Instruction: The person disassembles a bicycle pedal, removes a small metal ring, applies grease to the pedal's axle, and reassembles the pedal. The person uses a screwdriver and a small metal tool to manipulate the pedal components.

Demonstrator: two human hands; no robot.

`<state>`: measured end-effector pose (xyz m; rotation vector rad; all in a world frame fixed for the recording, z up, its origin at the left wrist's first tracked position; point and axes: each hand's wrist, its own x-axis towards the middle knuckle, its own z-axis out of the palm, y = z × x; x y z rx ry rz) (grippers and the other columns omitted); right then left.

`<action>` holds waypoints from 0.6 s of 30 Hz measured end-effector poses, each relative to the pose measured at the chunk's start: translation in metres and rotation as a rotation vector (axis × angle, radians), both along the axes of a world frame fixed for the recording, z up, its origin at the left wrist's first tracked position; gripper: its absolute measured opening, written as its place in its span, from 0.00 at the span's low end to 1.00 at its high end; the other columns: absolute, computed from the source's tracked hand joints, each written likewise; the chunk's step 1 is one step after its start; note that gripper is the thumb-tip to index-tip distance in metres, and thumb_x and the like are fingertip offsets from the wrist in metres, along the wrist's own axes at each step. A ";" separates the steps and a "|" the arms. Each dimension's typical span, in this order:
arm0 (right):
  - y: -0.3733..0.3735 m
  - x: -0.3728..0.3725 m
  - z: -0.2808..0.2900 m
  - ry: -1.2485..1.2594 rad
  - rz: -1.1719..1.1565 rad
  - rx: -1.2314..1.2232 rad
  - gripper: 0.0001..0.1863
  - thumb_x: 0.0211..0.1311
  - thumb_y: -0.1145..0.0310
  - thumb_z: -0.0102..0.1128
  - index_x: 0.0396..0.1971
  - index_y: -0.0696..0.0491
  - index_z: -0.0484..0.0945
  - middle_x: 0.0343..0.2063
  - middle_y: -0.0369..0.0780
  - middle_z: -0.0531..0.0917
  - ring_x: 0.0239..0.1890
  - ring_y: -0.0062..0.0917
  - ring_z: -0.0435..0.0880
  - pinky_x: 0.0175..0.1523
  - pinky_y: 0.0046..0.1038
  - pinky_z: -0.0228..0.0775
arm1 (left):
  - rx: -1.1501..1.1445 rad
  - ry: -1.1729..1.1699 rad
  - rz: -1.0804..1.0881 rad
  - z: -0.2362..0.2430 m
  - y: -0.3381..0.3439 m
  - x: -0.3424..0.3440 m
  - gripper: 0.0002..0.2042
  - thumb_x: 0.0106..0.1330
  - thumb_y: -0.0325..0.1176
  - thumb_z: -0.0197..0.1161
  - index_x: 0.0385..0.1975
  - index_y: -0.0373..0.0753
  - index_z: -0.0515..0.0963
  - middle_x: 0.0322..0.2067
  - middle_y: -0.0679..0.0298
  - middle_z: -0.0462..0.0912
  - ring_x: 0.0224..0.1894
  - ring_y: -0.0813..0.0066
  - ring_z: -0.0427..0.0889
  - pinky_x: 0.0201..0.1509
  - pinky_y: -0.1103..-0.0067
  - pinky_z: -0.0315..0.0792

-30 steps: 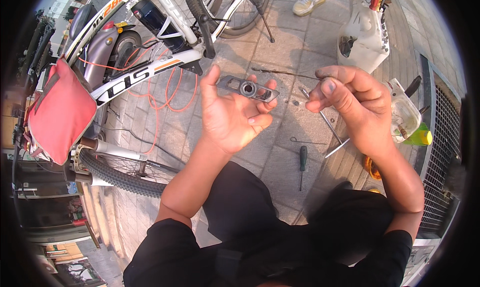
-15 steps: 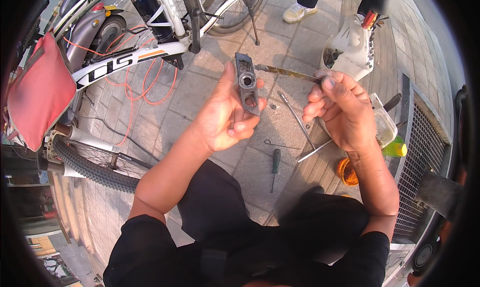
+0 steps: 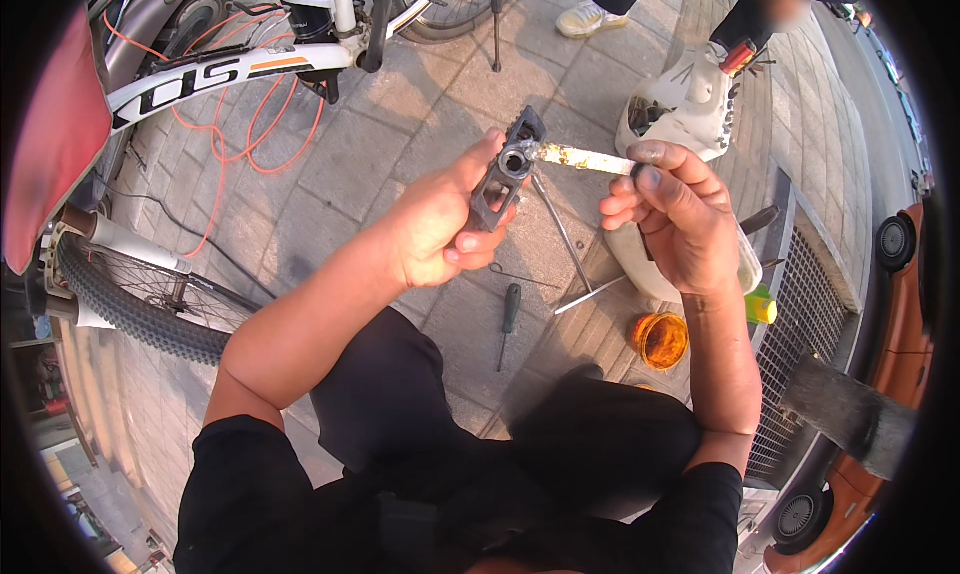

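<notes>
My left hand (image 3: 432, 229) is closed around a black bicycle pedal (image 3: 492, 196), held tilted over the paving with its round bore uppermost. Between the thumb and fingers of my right hand (image 3: 690, 219) is a thin flat metal blade (image 3: 590, 160) smeared with whitish-yellow grease. Its far tip is at the pedal, beside the bore; whether it enters the hole I cannot tell. On the paving below lie a dark-handled screwdriver (image 3: 511, 309) and a long steel rod (image 3: 562, 229). An open jar of orange-brown grease (image 3: 660, 341) stands near my right forearm.
A white bicycle (image 3: 250, 79) and its front tyre (image 3: 125, 309) are at the left, with an orange hose (image 3: 215, 189) on the ground. Right are a cut white jug (image 3: 690, 104), a yellow-green bottle (image 3: 762, 307) and a metal grating (image 3: 800, 324). Another person's shoe (image 3: 590, 19) is beyond.
The pedal has tilted so its bore turns towards the blade, and the blade's tip has come to the bore. The whole view has shifted, showing more of the right side.
</notes>
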<state>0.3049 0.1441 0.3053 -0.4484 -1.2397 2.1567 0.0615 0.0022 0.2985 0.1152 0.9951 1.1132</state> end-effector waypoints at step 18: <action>-0.001 0.004 0.023 -0.343 -0.116 0.251 0.10 0.76 0.79 0.60 0.52 0.64 0.84 0.35 0.45 0.91 0.34 0.29 0.93 0.43 0.30 0.88 | -0.047 0.186 0.018 0.005 0.003 0.012 0.30 0.83 0.64 0.50 0.27 0.43 0.67 0.13 0.68 0.65 0.08 0.82 0.54 0.12 0.82 0.46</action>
